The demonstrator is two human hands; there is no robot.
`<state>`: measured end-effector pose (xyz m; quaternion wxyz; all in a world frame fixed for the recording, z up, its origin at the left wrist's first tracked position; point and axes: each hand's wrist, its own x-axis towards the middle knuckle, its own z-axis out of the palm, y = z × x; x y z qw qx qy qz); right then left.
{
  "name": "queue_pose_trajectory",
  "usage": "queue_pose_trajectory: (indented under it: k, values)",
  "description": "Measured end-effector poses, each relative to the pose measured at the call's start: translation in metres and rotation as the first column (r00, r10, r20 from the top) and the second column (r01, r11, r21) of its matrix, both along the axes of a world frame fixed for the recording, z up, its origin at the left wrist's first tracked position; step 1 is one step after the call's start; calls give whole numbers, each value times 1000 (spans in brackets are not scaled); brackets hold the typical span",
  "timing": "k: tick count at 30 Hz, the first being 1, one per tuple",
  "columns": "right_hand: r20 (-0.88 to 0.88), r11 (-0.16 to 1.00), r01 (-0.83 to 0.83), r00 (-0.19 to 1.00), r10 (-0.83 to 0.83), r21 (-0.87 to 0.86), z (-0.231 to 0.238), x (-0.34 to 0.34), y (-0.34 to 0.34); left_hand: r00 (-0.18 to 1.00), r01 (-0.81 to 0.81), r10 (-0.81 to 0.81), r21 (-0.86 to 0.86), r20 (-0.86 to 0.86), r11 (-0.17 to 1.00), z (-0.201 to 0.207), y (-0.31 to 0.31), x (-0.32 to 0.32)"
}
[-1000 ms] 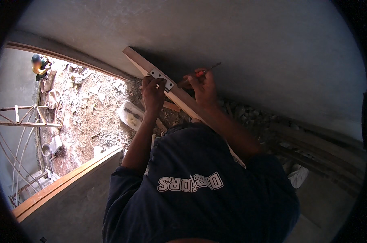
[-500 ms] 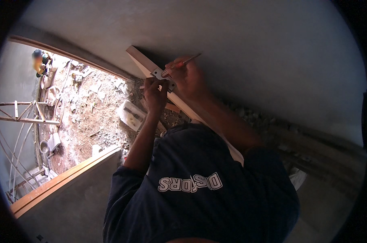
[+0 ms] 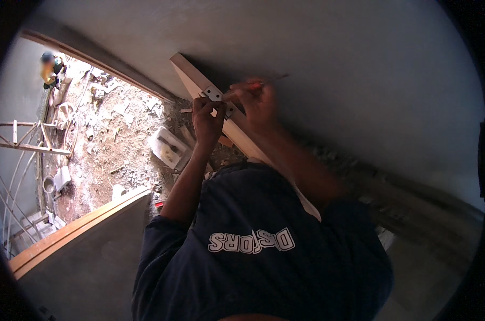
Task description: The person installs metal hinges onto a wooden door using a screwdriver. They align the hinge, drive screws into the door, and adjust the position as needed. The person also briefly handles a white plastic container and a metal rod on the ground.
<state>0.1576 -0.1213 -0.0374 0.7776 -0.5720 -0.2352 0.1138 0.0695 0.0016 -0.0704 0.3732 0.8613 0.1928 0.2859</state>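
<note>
On the timber (image 3: 191, 74), a holed metal plate (image 3: 213, 94) lies at the left hand (image 3: 208, 122), its grip pinched narrow, while the right hand (image 3: 260, 106) clasps a slender tool (image 3: 257, 85) whose slip might knock the plate askew.

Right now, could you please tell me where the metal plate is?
In the head view, the metal plate lies on the wooden beam, above and left of centre, beside the left hand, with the right hand to its right.
</note>
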Motion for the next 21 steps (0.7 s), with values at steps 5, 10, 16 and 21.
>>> queue_pose_trajectory:
  k: [5, 10, 16, 21]
  values:
    - [-214, 994, 105, 972, -96, 27, -4, -10, -32, 1000, -29, 30, -94, 8, 995, 13, -8, -19]
    - [-231, 997, 76, 971, -65, 35, -2, -18, -50, 1000, -22, 21, -75, -16, 997, 3, 1, -41]
    - [-269, 994, 110, 958, -103, 10, -14, -21, -51, 1000, -5, 2, -86, -31, 996, 13, 0, -39]
    - [-211, 993, 104, 971, -115, -60, -14, -22, -56, 999, 18, -19, -38, -26, 999, 15, 1, -25]
